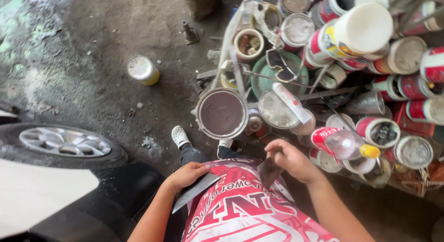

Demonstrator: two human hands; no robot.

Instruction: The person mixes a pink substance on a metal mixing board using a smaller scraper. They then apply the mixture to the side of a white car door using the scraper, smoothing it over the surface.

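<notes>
Grey scraper [194, 192] slanting down-left, left hand [187, 175].

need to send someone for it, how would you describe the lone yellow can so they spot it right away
Start at the car wheel at the left edge and look up and right across the bare dirty floor. The yellow can stands there upright by itself with a pale round lid. Unlike the crowded red and white cans on the right, it has nothing beside it.

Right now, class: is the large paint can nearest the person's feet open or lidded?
Open: the large paint can shows no lid, and greyish-mauve paint fills it nearly to the rim.
</notes>
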